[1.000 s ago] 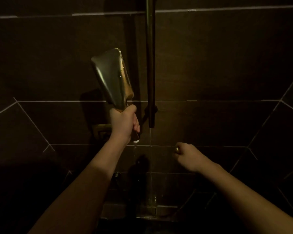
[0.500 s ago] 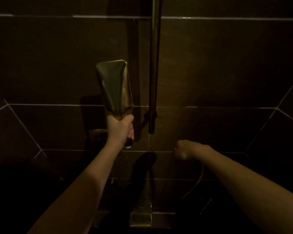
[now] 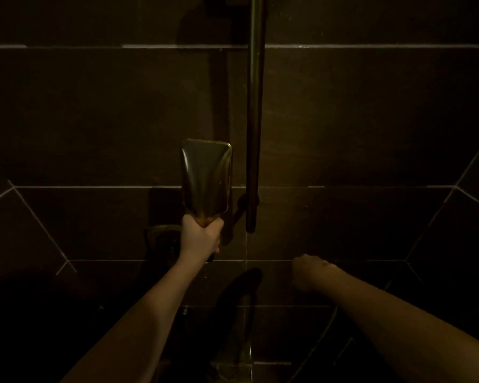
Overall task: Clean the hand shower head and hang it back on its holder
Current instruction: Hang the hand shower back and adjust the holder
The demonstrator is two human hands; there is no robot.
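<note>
Cleaning apparently finished, hanging still left. Flat rectangular brass-coloured metal shower head [image 3: 206, 178] held upright by its handle in clenched left hand [image 3: 202, 234], just left of dark vertical metal rail [image 3: 254, 120], not yet on holder. Right hand [image 3: 310, 268] curled shut, apparently empty, lower right.

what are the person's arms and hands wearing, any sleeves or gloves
Both forearms are bare as far as the frame shows: no sleeves, no gloves, no watch. The left hand and right hand show no clear jewellery in this dim light.
</note>
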